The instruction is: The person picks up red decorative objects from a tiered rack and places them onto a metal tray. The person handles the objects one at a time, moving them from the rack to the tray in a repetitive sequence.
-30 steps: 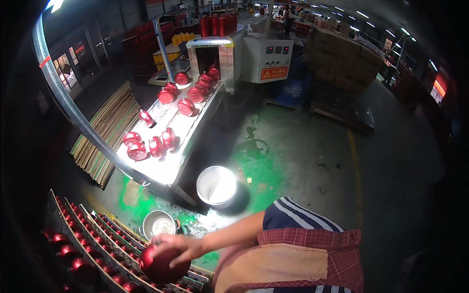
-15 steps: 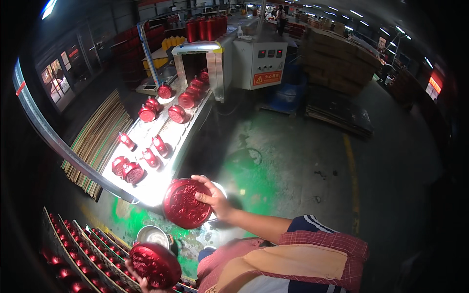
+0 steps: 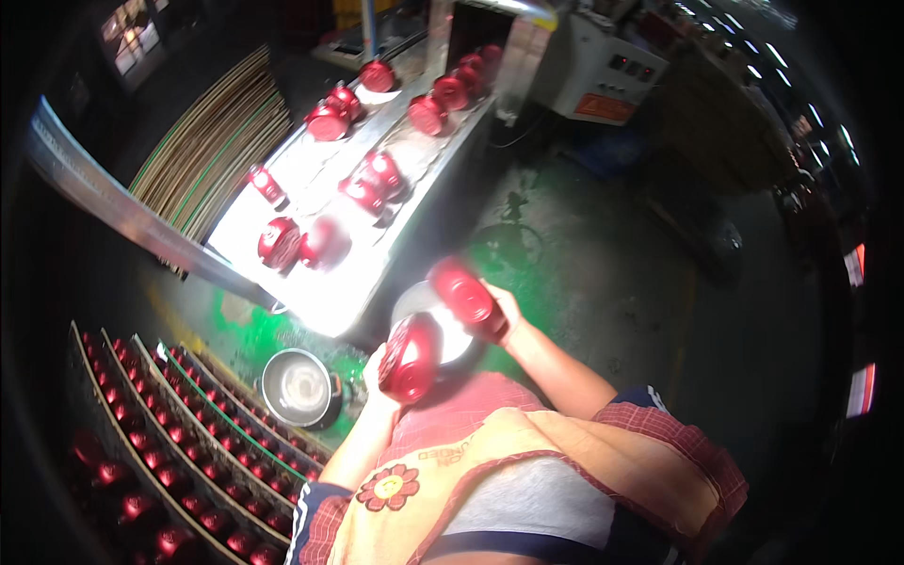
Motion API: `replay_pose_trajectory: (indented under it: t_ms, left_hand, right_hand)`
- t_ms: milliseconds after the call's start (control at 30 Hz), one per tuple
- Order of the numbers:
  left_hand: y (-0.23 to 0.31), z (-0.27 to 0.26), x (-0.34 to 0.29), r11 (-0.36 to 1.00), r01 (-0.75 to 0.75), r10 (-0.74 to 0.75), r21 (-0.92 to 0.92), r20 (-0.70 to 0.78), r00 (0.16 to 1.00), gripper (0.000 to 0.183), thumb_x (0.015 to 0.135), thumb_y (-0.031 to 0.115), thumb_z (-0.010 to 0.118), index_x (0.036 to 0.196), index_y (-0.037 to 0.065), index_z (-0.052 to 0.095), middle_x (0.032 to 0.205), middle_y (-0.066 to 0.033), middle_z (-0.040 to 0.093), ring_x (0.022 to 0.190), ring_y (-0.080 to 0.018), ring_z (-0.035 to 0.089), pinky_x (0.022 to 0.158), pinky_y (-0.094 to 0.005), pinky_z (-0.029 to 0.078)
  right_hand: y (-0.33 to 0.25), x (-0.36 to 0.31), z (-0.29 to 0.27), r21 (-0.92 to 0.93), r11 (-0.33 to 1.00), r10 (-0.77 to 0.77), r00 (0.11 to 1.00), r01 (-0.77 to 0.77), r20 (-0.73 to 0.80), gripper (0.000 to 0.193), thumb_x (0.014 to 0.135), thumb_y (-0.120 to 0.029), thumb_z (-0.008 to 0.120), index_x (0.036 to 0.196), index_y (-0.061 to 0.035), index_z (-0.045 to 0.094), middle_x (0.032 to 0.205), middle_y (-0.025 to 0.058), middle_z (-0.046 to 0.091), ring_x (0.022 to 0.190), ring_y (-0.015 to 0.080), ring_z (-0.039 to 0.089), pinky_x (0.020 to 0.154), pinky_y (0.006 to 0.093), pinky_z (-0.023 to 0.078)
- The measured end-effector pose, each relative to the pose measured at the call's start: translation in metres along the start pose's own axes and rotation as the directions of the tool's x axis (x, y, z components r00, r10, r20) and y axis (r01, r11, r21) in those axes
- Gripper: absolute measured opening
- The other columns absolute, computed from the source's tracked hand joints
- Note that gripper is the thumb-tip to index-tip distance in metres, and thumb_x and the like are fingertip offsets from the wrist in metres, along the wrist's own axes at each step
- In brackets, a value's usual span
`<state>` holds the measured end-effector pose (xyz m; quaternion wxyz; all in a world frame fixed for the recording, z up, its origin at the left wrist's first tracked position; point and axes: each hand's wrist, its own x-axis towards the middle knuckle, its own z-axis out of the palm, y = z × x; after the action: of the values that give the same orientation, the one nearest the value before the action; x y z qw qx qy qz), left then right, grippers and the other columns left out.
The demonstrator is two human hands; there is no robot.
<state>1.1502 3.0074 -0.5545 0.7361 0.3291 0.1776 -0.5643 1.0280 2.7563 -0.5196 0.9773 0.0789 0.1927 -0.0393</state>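
A dim workshop floor spreads under a bright lit desk (image 3: 320,273) strewn with red pot bodies (image 3: 280,241), their outlines washed out by glare. Close to the chest, the left hand (image 3: 377,386) has its grip closed on a glossy red pot (image 3: 411,358), tilted; fingers mostly hidden behind it. The right hand (image 3: 499,315) clasps a second red pot (image 3: 463,292), blurred, just above the first. Racks (image 3: 160,443) of red pieces fill the lower left, cut off.
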Motion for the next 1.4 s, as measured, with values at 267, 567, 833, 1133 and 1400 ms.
replay_pose_trajectory:
  t_ms: [267,567,833,1133,1400]
  left_hand:
    - [-0.003,0.053,0.02,0.969,0.097,0.008,-0.226,0.423,0.906,0.047,0.098,0.02,0.049,0.139,0.0,0.042,0.134,-0.018,0.051,0.108,-0.0257,0.056,0.078,-0.0338,0.044]
    - [0.01,0.058,0.073,0.997,0.006,0.016,-0.077,0.279,0.96,0.061,0.092,0.033,0.056,0.146,0.014,0.036,0.143,-0.016,0.045,0.12,-0.0357,0.053,0.078,-0.0473,0.055]
    - [-0.034,0.086,0.067,0.886,-0.257,0.336,-0.386,0.153,0.929,0.05,0.096,0.022,0.045,0.143,0.007,0.04,0.14,-0.0155,0.05,0.126,-0.0324,0.05,0.101,-0.0464,0.044]
    - [-0.09,0.161,0.038,0.675,-0.737,0.689,0.026,-0.378,0.618,0.058,0.094,0.029,0.045,0.149,0.012,0.037,0.144,-0.0131,0.048,0.128,-0.0331,0.05,0.106,-0.0509,0.042]
    - [-0.119,0.26,0.034,0.614,-0.717,0.692,0.328,-0.661,0.29,0.079,0.082,0.026,0.061,0.151,0.006,0.027,0.142,-0.0191,0.046,0.127,-0.0364,0.051,0.105,-0.0518,0.044]
  right_hand:
    - [-0.009,-0.001,-0.034,0.112,0.988,0.103,0.993,-0.11,0.062,0.076,0.089,-0.053,0.057,0.141,0.0004,0.041,0.128,0.027,0.053,0.105,0.0351,0.062,0.081,0.0425,0.056]
    - [-0.075,0.05,0.001,0.105,0.976,0.173,0.971,-0.192,0.167,0.063,0.095,-0.045,0.05,0.137,0.0019,0.045,0.119,0.0244,0.055,0.102,0.0341,0.062,0.074,0.0419,0.057]
    - [-0.279,0.072,0.076,-0.573,0.707,-0.474,0.879,0.414,0.049,0.042,0.095,-0.015,0.053,0.137,-0.0054,0.05,0.131,0.0126,0.058,0.119,0.0236,0.058,0.103,0.0376,0.046]
    - [-0.487,0.266,0.176,-0.633,-0.747,-0.55,0.347,0.201,0.759,0.056,0.071,-0.012,0.081,0.123,-0.0274,0.067,0.121,0.0145,0.053,0.112,0.0304,0.053,0.101,0.0359,0.044]
    - [-0.527,0.397,0.136,-0.695,-0.719,-0.604,0.521,-0.029,0.603,0.06,0.072,-0.012,0.08,0.125,-0.0364,0.064,0.135,0.0162,0.044,0.121,0.0355,0.051,0.102,0.0388,0.045]
